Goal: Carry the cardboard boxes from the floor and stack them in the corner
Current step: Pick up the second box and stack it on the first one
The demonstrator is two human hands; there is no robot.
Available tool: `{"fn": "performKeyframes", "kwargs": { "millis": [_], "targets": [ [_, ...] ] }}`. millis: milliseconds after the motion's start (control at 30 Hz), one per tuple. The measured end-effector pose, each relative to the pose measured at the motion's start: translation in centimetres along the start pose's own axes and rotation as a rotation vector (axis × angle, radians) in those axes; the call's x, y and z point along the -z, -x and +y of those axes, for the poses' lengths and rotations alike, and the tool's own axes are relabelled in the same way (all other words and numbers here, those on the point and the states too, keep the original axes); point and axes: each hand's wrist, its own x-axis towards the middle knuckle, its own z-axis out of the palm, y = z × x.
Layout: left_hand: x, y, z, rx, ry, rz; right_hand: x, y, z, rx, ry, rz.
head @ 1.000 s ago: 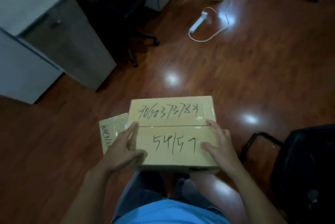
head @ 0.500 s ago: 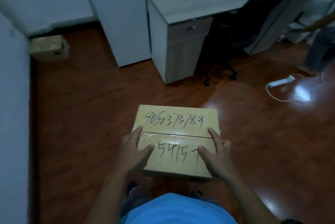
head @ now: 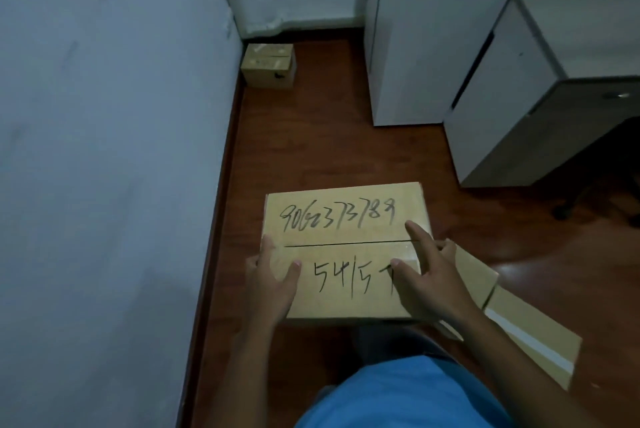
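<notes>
From your head camera, you have a strip of bare floor point(head: 304, 150) ahead, hemmed by the wall point(head: 104, 150) on the left and a white cabinet point(head: 415, 46) on the right; it runs straight to the far corner. A grey desk unit point(head: 502, 122) stands nearer on the right, narrowing the way there.

Your left hand point(head: 272, 284) clasps the near left edge of the top box point(head: 343, 254), thumb lying on the lid, fingers wrapped under and hidden. Your right hand point(head: 429, 280) lies on the near right part of the lid with fingers spread; whether it grips anything beneath, you cannot tell. The box is held in front of your body, above the floor.

A lower box point(head: 530, 330) juts out to the right beneath it, mostly covered, its near end cut by your arm. How it is supported stays hidden.

You count three boxes: two in your hands and one corner box point(head: 268, 65) on the floor against the wall.
</notes>
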Motion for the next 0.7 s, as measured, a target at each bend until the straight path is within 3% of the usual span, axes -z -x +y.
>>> {"fn": "performKeyframes", "kwargs": {
  "millis": [300,567,700],
  "targets": [
    [5.1,-18.4,1.0,0.080,-0.104,0.033,-6.0,-17.6,-10.3,-0.068,-0.026,-0.106],
    [12.4,-33.6,4.2,0.104,-0.096,0.095,-11.0,-32.3,-21.0,-0.015,0.043,-0.160],
    [15.4,-43.8,5.5,0.069,-0.042,0.016,-13.9,-39.4,-25.9,-0.065,0.025,-0.121]
  ]
}}
